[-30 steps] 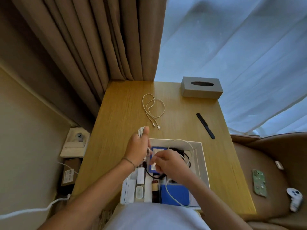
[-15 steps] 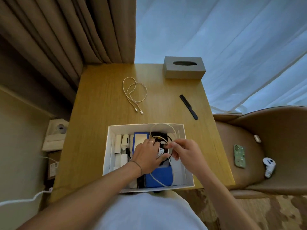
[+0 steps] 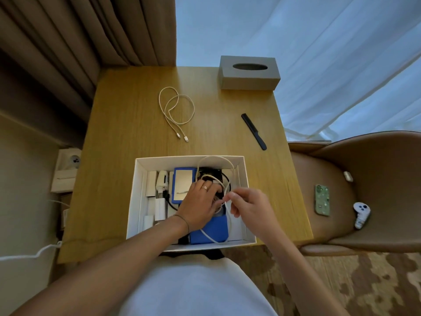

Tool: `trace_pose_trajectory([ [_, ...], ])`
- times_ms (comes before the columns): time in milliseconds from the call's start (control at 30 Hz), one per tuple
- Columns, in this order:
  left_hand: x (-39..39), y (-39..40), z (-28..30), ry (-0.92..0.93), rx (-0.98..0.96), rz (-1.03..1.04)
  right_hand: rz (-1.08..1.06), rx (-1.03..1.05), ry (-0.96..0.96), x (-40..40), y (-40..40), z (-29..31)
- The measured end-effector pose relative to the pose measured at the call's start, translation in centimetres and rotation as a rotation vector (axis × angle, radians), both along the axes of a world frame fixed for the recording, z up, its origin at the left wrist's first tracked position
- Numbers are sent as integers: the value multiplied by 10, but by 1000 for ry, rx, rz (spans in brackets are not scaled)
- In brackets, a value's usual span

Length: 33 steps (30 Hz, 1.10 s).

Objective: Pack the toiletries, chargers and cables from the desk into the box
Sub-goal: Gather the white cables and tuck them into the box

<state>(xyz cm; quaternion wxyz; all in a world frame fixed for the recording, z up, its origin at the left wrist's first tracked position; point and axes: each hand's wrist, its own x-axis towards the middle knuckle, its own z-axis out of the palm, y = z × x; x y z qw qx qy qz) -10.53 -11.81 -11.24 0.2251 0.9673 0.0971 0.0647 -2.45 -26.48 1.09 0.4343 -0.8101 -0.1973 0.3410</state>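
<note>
Over the white box (image 3: 139, 215) at the counter's (image 3: 127, 133) near edge, I see my left hand (image 3: 200, 205) lying palm down on the contents, fingers spread flat over a coiled white cable (image 3: 229, 222). My right hand (image 3: 250, 206) pinches that cable between thumb and fingertips. A second cable (image 3: 175, 110) and a black comb (image 3: 254, 131) lie beyond the box. No writing is legible.

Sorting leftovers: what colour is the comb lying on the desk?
Black; the comb shows in the head view.
</note>
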Motion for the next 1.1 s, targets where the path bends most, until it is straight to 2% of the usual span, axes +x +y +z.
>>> trace_pose_trajectory([
  [67,0,1,0,-30,-69,10,-6,6,-4,2,0,-1],
  [200,-2,1,-1,-82,-3,13,-4,23,2,5,1,-5],
  [333,-4,3,9,-88,-86,37,9,37,21,6,7,-7],
  [500,-13,21,42,-176,-134,155,24,80,20,18,26,1],
  [667,-9,75,85,-229,-145,303,68,87,-32,44,75,18],
  [767,7,117,100,-102,-160,409,110,70,-89,66,116,22],
  [933,40,178,86,329,-352,580,139,-85,-102,107,187,-6],
  [1100,70,200,54,463,-483,674,241,-360,-261,137,237,-58],
])
